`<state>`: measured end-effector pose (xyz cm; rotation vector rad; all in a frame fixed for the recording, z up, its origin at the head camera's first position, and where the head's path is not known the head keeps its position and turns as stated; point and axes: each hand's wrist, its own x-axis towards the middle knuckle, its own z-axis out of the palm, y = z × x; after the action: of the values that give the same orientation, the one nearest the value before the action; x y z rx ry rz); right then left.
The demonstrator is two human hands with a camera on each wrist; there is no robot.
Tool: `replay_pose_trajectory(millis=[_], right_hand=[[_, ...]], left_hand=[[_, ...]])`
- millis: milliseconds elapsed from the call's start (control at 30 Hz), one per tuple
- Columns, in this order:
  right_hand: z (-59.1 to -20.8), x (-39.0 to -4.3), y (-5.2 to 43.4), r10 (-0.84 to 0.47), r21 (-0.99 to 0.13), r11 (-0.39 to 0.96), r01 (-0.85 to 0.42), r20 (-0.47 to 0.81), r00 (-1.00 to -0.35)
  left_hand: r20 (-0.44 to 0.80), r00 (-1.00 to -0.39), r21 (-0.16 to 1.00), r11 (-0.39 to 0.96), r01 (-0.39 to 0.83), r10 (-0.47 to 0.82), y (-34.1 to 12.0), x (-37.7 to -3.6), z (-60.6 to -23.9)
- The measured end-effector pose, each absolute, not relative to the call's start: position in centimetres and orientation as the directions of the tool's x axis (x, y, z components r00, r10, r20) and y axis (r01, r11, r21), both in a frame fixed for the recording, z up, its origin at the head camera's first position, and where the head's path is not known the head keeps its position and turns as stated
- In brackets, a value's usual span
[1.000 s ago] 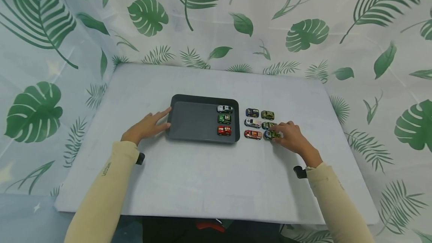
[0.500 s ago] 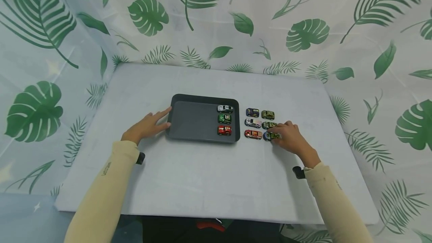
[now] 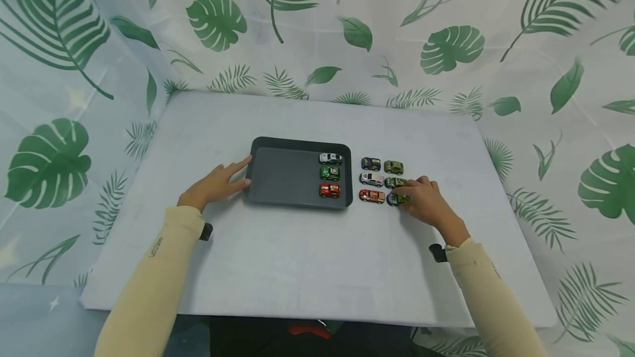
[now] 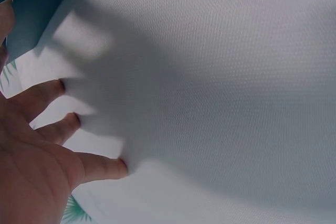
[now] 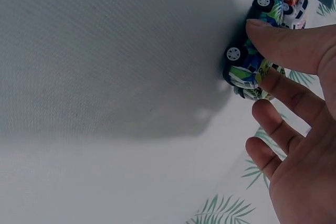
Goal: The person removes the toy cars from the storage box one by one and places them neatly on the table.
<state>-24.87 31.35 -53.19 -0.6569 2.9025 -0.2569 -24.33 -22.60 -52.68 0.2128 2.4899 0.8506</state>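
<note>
The right hand (image 3: 428, 203) is closing on the blue-and-green toy car (image 3: 398, 199), the one at the near right corner of the group of six cars sitting just right of the dark tray (image 3: 288, 178). In the right wrist view the thumb and a finger are pinching that car (image 5: 247, 66) across its body, the remaining fingers (image 5: 270, 129) hanging loose beside it. The left hand (image 3: 215, 185) is lying at the tray's left edge, fingers straight and spread, fingertips (image 3: 244, 163) touching the rim.

To do this well, I judge the pinch should sit on the car's flanks, not on the wheels, and the lift should go straight up, since the orange car (image 3: 372, 196) and the green car (image 3: 393, 182) are standing close by and a sideways drag could knock them. The left hand pressing at the rim should be steadying the tray against sliding on the surface (image 3: 307, 258).

Inside the tray, three cars (image 3: 329, 173) are lined up along its right wall. The right hand is covering much of the pinched car from the head view, so its far side is hidden. The left wrist view is showing only cloth and fingers; the tray contact is cut off there.
</note>
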Motion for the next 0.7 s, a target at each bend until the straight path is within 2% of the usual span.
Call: replay_pose_trajectory(millis=[467,700], right_hand=[[-53.27,-24.39,31.29,-0.433,-0.208,0.887,-0.412,-0.068,-0.899],[-52.56,-24.35,31.14,-0.386,-0.236,0.901,-0.365,-0.045,-0.921]], left_hand=[[-0.403,-0.866,0.613,0.79,-0.013,0.298,-22.58,-24.16,-52.41],[-0.403,-0.866,0.611,0.792,-0.015,0.295,-22.54,-24.25,-52.39]])
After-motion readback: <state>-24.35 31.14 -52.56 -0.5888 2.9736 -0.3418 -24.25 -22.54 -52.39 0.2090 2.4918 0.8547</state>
